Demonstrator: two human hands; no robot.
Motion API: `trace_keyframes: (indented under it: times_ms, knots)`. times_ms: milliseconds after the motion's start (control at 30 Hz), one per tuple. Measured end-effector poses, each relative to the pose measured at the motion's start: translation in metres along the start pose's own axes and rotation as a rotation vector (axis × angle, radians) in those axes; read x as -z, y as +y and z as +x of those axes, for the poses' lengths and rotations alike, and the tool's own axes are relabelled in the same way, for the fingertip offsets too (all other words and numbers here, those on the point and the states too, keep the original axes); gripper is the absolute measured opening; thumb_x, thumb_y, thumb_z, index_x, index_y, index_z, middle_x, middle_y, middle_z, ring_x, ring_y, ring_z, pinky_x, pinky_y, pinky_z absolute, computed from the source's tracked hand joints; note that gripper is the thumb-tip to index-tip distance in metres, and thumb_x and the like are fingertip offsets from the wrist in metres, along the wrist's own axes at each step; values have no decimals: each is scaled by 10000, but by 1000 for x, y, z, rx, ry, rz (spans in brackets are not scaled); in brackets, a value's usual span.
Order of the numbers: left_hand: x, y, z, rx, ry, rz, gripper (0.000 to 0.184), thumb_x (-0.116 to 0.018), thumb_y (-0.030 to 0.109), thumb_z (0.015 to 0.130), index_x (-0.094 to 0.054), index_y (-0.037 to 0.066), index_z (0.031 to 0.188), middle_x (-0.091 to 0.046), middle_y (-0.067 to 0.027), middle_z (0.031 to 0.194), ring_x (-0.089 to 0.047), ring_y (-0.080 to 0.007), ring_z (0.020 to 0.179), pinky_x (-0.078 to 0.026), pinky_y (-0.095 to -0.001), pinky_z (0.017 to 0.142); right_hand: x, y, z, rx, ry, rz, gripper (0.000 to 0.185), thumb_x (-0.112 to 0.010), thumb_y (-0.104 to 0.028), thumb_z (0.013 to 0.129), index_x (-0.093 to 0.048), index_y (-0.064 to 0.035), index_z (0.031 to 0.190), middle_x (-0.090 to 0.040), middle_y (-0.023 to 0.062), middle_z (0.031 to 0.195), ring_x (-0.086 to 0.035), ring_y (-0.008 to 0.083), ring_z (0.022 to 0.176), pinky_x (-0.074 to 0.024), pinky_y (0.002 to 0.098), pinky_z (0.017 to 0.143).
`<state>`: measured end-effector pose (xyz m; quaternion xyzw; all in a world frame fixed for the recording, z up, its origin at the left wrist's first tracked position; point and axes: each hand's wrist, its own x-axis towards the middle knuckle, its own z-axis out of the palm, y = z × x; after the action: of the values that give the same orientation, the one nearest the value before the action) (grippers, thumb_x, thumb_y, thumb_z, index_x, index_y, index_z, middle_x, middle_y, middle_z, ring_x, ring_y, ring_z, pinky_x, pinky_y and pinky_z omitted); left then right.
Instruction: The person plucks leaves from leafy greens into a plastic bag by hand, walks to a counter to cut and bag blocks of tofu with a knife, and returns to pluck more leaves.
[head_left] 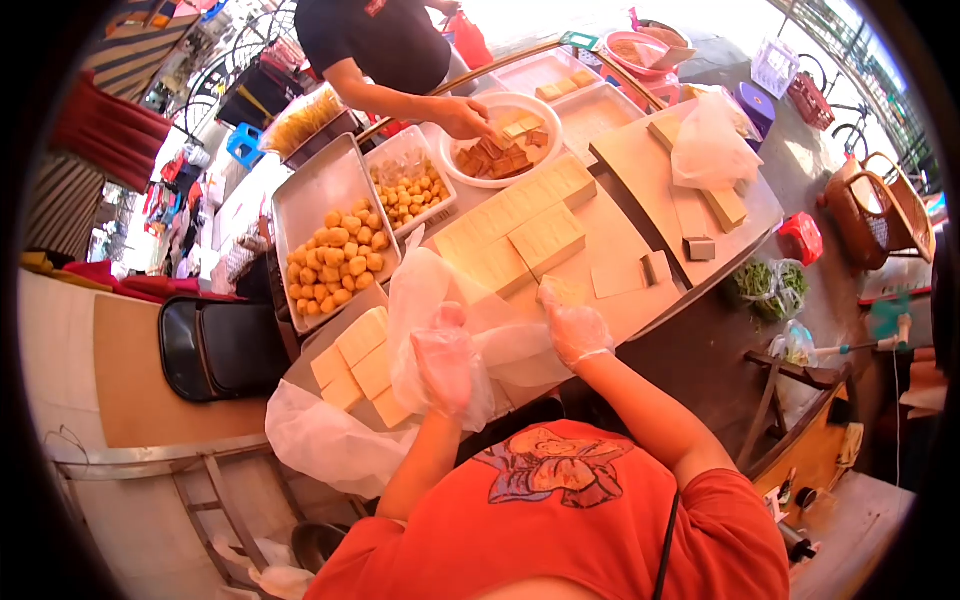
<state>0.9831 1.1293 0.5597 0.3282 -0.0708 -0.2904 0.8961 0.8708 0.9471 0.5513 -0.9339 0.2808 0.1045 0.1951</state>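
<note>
My left hand [443, 365], in a clear plastic glove, is wrapped round crumpled thin plastic [410, 290]. The gloved right hand [577, 328] has its fingertips at a small pale yellow piece [565, 291], in front of the scored tofu blocks [547, 238] on the board [615, 235]. To the right of that hand lies a flat metal blade [620, 279] with a raised edge. More tofu blocks [372, 370] sit on the left, beside my left hand and partly under plastic.
Across the table a person's hand [465, 118] reaches over a white bowl [552, 150] of brown pieces. Trays of round fried balls [335, 255] stand at left. Another board [655, 190] with a metal scraper [699, 248] is at right. A black chair [240, 345] stands left.
</note>
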Motion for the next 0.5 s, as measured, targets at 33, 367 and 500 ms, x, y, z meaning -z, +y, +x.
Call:
trace_keyframes:
  times_ms: [33, 367, 500]
  knots:
    - [2, -1, -2, 9, -12, -8, 507, -357, 409, 964, -452, 1, 1251, -494, -91, 1226, -450, -193, 1150, -369, -275, 924, 2, 0, -2, 12, 11, 2, 557, -439, -101, 822, -348, -196, 1363, -640, 144, 834, -632, 340, 754, -502, 472, 650]
    - [-7, -7, -8, -7, 79, 70, 589, -397, 485, 932, -420, 6, 1273, -487, -85, 1257, -433, -202, 1186, -372, -284, 914, 10, -3, -4, 40, -1, -23, 525, -407, -108, 864, -333, -227, 1370, -644, 163, 845, -638, 354, 770, -515, 466, 668]
    - [2, -13, -9, -24, 93, 36, 572, -394, 476, 935, -441, 2, 1251, -494, -84, 1243, -438, -204, 1181, -358, -287, 939, 13, -5, 0, 48, -12, -26, 499, -386, -130, 888, -331, -256, 1368, -641, 185, 845, -636, 374, 787, -510, 486, 682]
